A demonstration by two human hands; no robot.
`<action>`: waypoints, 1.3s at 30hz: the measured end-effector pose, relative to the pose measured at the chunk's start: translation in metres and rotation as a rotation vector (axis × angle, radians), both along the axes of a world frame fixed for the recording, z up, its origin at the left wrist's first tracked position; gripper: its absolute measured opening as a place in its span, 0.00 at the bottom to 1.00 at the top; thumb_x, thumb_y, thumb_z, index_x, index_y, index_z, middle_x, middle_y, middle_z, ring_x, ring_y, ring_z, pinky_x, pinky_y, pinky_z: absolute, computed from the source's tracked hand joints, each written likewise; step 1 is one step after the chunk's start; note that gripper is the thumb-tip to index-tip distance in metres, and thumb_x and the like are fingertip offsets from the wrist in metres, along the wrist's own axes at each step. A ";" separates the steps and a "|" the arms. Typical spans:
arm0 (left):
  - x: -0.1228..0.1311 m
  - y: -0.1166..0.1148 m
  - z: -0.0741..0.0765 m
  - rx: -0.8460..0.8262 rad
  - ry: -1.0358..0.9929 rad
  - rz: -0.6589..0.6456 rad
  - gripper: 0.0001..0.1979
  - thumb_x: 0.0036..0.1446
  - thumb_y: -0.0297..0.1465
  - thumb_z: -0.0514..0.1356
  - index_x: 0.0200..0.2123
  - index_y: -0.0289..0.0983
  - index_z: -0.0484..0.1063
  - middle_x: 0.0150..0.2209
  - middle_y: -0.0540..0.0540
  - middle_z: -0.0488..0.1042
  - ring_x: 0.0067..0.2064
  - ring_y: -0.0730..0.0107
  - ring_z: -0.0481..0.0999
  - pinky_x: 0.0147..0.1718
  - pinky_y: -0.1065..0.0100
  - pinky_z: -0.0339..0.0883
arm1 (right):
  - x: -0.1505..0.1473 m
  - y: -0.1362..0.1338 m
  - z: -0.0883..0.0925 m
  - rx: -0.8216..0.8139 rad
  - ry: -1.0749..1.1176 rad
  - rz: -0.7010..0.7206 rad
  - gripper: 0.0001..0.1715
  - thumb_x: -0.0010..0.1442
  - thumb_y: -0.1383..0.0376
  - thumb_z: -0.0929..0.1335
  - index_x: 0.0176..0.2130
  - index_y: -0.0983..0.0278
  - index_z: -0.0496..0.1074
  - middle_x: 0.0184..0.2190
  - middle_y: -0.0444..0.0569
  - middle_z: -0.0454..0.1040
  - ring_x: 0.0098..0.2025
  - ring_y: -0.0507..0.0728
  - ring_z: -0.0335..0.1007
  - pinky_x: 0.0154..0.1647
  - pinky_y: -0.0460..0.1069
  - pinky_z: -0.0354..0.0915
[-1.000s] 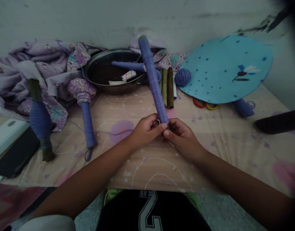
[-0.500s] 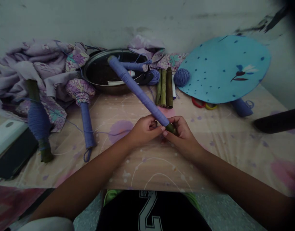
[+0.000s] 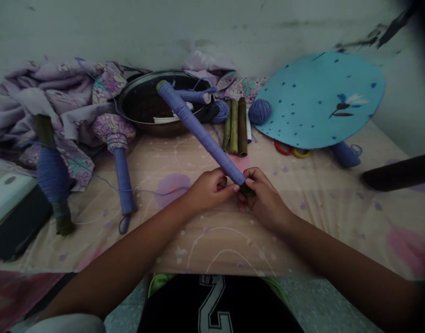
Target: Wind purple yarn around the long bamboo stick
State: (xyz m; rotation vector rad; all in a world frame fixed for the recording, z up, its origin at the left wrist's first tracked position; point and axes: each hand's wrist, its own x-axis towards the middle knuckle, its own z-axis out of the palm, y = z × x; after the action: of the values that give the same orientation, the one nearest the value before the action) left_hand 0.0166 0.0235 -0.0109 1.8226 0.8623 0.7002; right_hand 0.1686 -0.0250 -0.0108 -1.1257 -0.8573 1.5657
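A long stick wrapped in purple yarn [image 3: 198,129] slants up and to the left over the table, its far tip above the metal bowl [image 3: 136,104]. My right hand [image 3: 264,199] is closed round the stick's bare green lower end. My left hand [image 3: 210,189] is closed beside it, fingertips pinched at the lowest yarn wraps, touching the stick. Both hands meet at the middle of the table, just above the flowered tablecloth [image 3: 205,231].
Two more yarn-wrapped sticks [image 3: 124,180] [image 3: 51,171] lie at the left near crumpled purple cloth [image 3: 53,97]. Bare green sticks [image 3: 235,127] and a yarn ball [image 3: 259,111] lie behind. A blue paper fan [image 3: 320,99] leans at the right. A dark object [image 3: 400,171] juts in from the right edge.
The stick's far end swung from nearly upright down to the left over the bowl, then held. My hands stayed at its lower end, shifting their grip slightly.
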 end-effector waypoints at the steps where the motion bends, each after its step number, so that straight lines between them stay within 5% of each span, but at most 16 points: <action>1: 0.000 0.000 0.000 0.011 0.006 0.002 0.13 0.51 0.39 0.58 0.30 0.35 0.62 0.19 0.56 0.53 0.21 0.80 0.54 0.19 0.75 0.47 | 0.000 0.000 0.000 0.003 0.007 -0.002 0.10 0.52 0.61 0.63 0.34 0.58 0.55 0.22 0.38 0.63 0.21 0.50 0.59 0.15 0.44 0.59; 6: 0.000 -0.002 0.003 0.030 0.023 0.015 0.13 0.51 0.39 0.58 0.29 0.34 0.63 0.19 0.56 0.54 0.21 0.79 0.55 0.19 0.74 0.47 | 0.000 -0.002 0.001 0.022 -0.030 0.003 0.14 0.55 0.55 0.64 0.32 0.58 0.54 0.22 0.38 0.62 0.20 0.49 0.58 0.15 0.44 0.57; 14: 0.000 -0.003 0.004 -0.113 -0.074 -0.040 0.15 0.53 0.40 0.58 0.37 0.34 0.66 0.21 0.53 0.64 0.22 0.76 0.63 0.21 0.73 0.56 | -0.002 0.000 0.003 -0.017 0.006 0.011 0.10 0.55 0.59 0.62 0.33 0.58 0.54 0.22 0.38 0.61 0.19 0.49 0.56 0.16 0.44 0.57; 19: 0.001 -0.004 0.004 -0.137 -0.094 -0.029 0.15 0.53 0.39 0.58 0.37 0.34 0.66 0.22 0.52 0.66 0.24 0.75 0.66 0.23 0.73 0.59 | 0.001 -0.004 0.004 0.022 0.023 0.062 0.18 0.53 0.54 0.67 0.34 0.58 0.54 0.23 0.37 0.62 0.20 0.47 0.56 0.17 0.44 0.56; 27: 0.003 -0.006 0.004 -0.140 -0.206 0.062 0.17 0.52 0.40 0.60 0.40 0.33 0.66 0.23 0.53 0.62 0.23 0.80 0.61 0.20 0.76 0.55 | 0.006 0.001 0.007 0.055 0.123 0.125 0.19 0.49 0.57 0.73 0.34 0.62 0.63 0.27 0.41 0.66 0.27 0.48 0.62 0.28 0.45 0.60; 32: 0.005 -0.009 0.007 -0.345 -0.395 -0.045 0.21 0.52 0.39 0.61 0.46 0.35 0.61 0.32 0.49 0.69 0.28 0.78 0.69 0.29 0.73 0.65 | 0.005 0.001 0.005 0.091 0.136 0.155 0.16 0.51 0.55 0.71 0.33 0.62 0.68 0.30 0.43 0.67 0.29 0.49 0.64 0.34 0.47 0.63; 39: 0.000 -0.006 0.008 -0.396 -0.388 -0.166 0.14 0.54 0.37 0.60 0.36 0.33 0.62 0.24 0.51 0.68 0.26 0.77 0.70 0.28 0.73 0.64 | 0.005 -0.002 0.003 0.118 0.094 0.178 0.19 0.55 0.49 0.67 0.31 0.62 0.67 0.27 0.45 0.69 0.27 0.51 0.65 0.32 0.50 0.66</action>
State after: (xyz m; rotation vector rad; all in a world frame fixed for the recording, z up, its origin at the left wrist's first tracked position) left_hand 0.0167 0.0174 -0.0025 1.3292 0.5381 0.6902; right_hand 0.1735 -0.0266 -0.0080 -0.9043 -0.9945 1.6756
